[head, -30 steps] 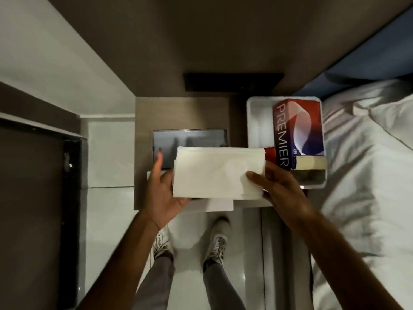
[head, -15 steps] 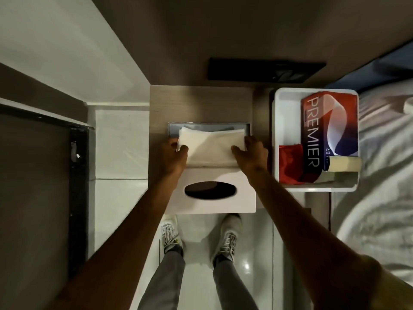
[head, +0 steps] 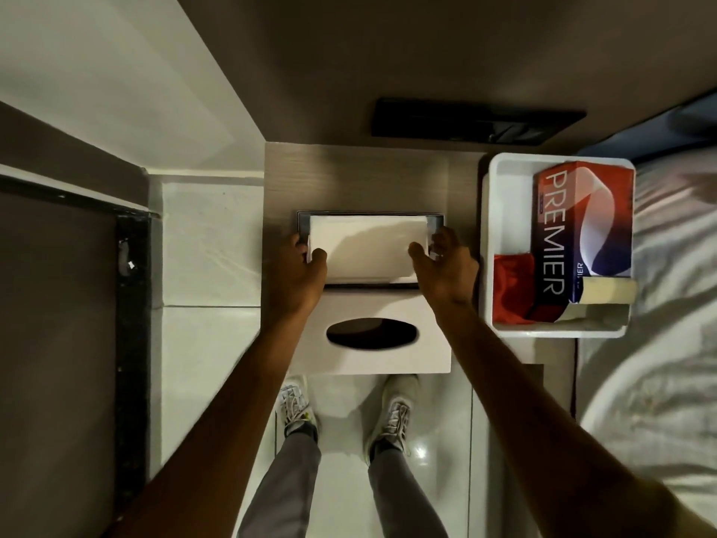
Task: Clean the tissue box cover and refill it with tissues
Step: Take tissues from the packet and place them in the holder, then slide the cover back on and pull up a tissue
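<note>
A white tissue stack [head: 368,246] lies flat in the shallow metal base tray [head: 368,214] on the wooden bedside table [head: 349,176]. My left hand [head: 298,273] holds the stack's left end, thumb on top and fingers curled around the edge. At the stack's right end is my right hand [head: 446,269], its thumb on the tissues and its fingers by the tray's right rim. The white tissue box cover [head: 430,355], with a dark oval slot, sits upright just in front of the tray, between my forearms.
A white bin [head: 504,211] to the right holds a red-and-blue Premier tissue box [head: 574,234], a red cloth [head: 512,281] and a beige roll [head: 605,295]. A bed [head: 659,382] with white sheets lies further right. A black panel [head: 477,118] is on the wall behind.
Both hands carried the tissue stack forward from above the cover and lowered it flat into the metal base tray. The cover, hidden a second ago, now shows.
</note>
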A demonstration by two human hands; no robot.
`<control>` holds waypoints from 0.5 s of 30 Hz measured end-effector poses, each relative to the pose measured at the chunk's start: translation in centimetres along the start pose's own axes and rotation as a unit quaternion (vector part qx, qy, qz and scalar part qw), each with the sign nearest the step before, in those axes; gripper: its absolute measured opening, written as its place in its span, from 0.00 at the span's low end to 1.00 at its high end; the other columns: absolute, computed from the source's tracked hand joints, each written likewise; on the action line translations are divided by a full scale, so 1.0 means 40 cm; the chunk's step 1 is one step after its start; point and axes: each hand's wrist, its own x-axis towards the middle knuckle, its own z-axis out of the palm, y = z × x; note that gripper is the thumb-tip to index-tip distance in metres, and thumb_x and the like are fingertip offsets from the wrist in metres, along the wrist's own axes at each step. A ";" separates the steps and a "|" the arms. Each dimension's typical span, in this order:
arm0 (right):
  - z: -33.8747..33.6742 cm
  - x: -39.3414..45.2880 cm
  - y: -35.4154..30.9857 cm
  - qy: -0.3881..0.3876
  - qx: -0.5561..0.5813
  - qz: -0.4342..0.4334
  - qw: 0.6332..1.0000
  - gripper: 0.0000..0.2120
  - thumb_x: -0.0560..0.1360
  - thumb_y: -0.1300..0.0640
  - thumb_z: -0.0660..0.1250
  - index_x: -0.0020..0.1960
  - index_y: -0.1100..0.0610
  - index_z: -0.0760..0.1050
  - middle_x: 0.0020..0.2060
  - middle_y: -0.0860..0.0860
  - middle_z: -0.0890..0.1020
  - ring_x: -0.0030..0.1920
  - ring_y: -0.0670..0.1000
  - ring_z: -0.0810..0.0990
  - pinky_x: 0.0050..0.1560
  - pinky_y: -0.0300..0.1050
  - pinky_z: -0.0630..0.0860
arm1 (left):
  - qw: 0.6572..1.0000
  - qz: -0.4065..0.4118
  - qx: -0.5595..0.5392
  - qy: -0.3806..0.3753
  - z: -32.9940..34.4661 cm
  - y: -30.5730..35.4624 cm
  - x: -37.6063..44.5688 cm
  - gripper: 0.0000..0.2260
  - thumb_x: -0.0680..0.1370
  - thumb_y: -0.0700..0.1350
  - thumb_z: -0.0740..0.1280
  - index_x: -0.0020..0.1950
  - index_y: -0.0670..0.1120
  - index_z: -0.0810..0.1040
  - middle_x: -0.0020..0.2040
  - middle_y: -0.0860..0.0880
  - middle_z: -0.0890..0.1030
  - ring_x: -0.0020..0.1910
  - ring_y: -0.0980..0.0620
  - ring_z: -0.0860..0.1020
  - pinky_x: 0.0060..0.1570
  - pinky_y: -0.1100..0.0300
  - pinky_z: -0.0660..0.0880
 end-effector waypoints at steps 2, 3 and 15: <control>-0.033 -0.031 0.014 0.035 -0.001 -0.027 0.999 0.20 0.77 0.51 0.72 0.66 0.57 0.77 0.60 0.53 0.84 0.59 0.53 0.84 0.54 0.40 0.76 | 0.998 0.028 0.025 0.045 -0.029 -0.024 -0.037 0.17 0.81 0.44 0.66 0.68 0.41 0.77 0.64 0.44 0.83 0.63 0.46 0.82 0.55 0.65 0.70; -0.051 -0.054 0.032 0.040 -0.006 -0.034 0.999 0.21 0.77 0.49 0.72 0.66 0.57 0.76 0.60 0.53 0.84 0.60 0.53 0.83 0.55 0.43 0.77 | 0.997 0.025 0.029 0.061 -0.042 -0.042 -0.060 0.17 0.81 0.45 0.66 0.68 0.42 0.78 0.63 0.44 0.84 0.62 0.46 0.82 0.55 0.64 0.70; -0.007 -0.272 0.207 -0.045 0.003 0.086 0.995 0.35 0.74 0.47 0.76 0.73 0.57 0.64 0.66 0.56 0.76 0.62 0.55 0.78 0.59 0.45 0.79 | 0.999 -0.053 0.010 0.004 0.013 -0.192 -0.217 0.30 0.76 0.50 0.75 0.72 0.41 0.67 0.66 0.42 0.79 0.66 0.41 0.79 0.66 0.44 0.77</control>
